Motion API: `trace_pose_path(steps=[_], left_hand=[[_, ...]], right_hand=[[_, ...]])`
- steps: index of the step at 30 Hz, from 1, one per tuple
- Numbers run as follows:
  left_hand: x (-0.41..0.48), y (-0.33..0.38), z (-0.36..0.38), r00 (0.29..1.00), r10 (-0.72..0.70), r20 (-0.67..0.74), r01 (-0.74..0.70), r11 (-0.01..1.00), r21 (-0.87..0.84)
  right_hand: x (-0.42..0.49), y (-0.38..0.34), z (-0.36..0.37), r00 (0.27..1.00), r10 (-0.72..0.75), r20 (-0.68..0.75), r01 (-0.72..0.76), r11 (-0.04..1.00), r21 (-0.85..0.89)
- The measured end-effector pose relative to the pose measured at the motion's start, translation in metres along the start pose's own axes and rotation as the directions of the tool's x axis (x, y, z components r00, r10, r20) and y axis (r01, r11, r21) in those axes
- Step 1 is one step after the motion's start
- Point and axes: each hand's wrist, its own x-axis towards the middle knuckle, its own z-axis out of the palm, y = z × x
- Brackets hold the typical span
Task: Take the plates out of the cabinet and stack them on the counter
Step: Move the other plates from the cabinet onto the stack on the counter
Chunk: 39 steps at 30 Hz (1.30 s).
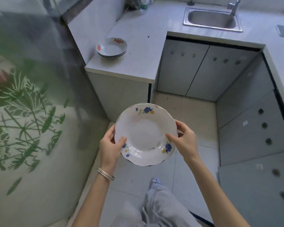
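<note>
I hold a white deep plate with blue and yellow flowers (145, 134) level over the floor, in front of my body. More plate edges show under it, so it tops a small stack. My left hand (110, 145) grips its left rim and my right hand (184, 140) grips its right rim, thumbs on top. A stack of white plates with red marks (112, 47) sits on the white counter (138, 63) ahead, near its left front corner.
A steel sink (212, 19) with a tap lies at the back right. Grey cabinet doors (200, 71) stand shut below the counter, and more run along the right side. A frosted glass door with a green plant pattern (31, 112) fills the left. A green bottle (143, 4) stands at the counter's back.
</note>
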Motion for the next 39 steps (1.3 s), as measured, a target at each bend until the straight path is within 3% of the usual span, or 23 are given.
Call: trace_pose_path(steps=[6, 13, 28, 39], left_hand=[[0.024, 0.016, 0.038, 0.993, 0.007, -0.115, -0.018, 0.995, -0.097], [0.056, 0.019, 0.067, 0.970, -0.086, -0.226, 0.033, 0.973, -0.229], [0.211, 0.044, 0.047, 0.980, -0.134, -0.147, 0.090, 0.957, -0.275], [0.337, 0.084, 0.010, 0.994, -0.090, -0.067, 0.070, 0.964, -0.257]], right_hand=[[0.057, -0.006, -0.010, 0.997, -0.031, 0.066, 0.026, 0.997, 0.069], [0.099, -0.009, -0.003, 0.991, -0.082, 0.105, 0.083, 0.997, -0.008], [0.223, -0.052, 0.065, 0.971, -0.162, 0.178, 0.199, 0.957, -0.212], [0.317, -0.094, 0.146, 0.978, -0.148, 0.148, 0.183, 0.949, -0.258]])
